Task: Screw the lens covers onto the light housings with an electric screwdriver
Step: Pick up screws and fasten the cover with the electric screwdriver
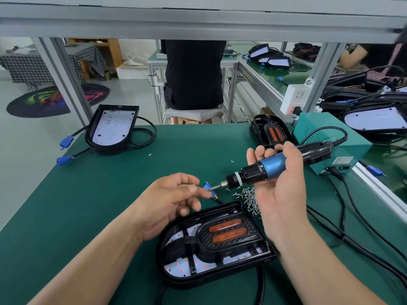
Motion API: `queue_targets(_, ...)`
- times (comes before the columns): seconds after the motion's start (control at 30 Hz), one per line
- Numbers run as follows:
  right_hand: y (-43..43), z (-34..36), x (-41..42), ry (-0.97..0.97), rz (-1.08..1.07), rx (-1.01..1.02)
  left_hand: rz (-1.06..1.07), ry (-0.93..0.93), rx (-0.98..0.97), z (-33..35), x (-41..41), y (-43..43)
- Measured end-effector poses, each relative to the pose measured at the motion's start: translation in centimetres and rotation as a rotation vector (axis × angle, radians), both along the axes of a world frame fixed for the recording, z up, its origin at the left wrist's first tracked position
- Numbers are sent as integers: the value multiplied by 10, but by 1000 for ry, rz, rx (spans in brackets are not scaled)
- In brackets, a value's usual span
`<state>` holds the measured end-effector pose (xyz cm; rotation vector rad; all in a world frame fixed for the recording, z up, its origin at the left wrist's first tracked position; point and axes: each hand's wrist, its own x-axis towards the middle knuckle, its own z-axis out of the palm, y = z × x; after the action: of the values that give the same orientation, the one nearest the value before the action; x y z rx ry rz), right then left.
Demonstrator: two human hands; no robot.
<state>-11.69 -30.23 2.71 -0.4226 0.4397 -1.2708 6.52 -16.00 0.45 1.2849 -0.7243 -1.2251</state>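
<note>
My right hand grips a blue and black electric screwdriver, held level above the green mat with its bit pointing left. My left hand pinches a small screw at the bit's tip. Below both hands lies a black light housing with a black lens cover bearing two orange lenses set in it. A pile of loose screws lies just beyond the housing, partly hidden by my right hand.
A second housing without a cover sits far left, its cable ending in blue connectors. Another lens cover leans at the back right beside a teal power box. Black cables run along the right. A person sits behind the bench.
</note>
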Motion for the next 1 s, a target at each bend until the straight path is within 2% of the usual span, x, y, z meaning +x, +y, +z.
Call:
queue_targets(0.4,-3,-4,-1,-41,2,-71,28,-152,-12,-5,-6,-3)
queue_targets(1.0,0,-5,2,-46,22,-115,23,-264,2,-2,-7,-2)
